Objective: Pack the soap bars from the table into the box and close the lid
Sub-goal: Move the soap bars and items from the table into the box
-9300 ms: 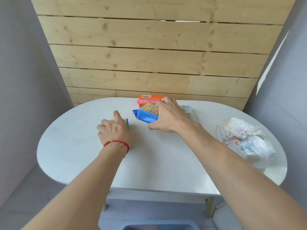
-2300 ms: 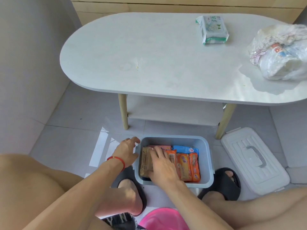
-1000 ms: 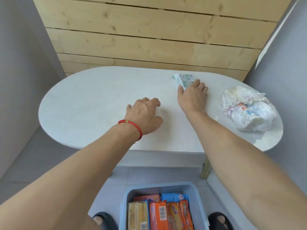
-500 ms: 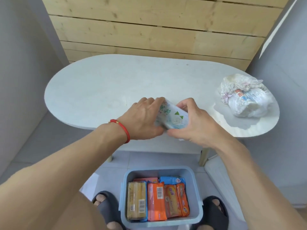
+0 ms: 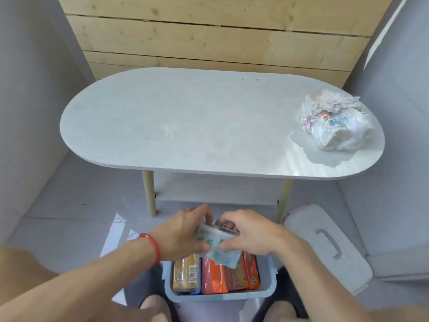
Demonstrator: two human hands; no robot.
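A light blue box (image 5: 220,296) stands open on the floor between my feet, holding several wrapped soap bars (image 5: 213,275) in tan, orange and red packs. Just above them I hold a white soap pack with green print (image 5: 218,247). My left hand (image 5: 183,233), with a red cord on the wrist, grips its left side. My right hand (image 5: 248,231) grips its right side. The pack is tilted and covers the far part of the box. The white lid with a handle (image 5: 327,247) lies on the floor to the right of the box.
The white oval table (image 5: 185,126) stands beyond the box, with a crumpled plastic bag (image 5: 334,119) at its right end. Wooden table legs (image 5: 148,194) and a lower shelf sit just behind the box. Grey walls close in on both sides.
Both hands have carried the white soap pack from above the table's front edge down to just over the open box. My view has tipped downward, showing the lid.
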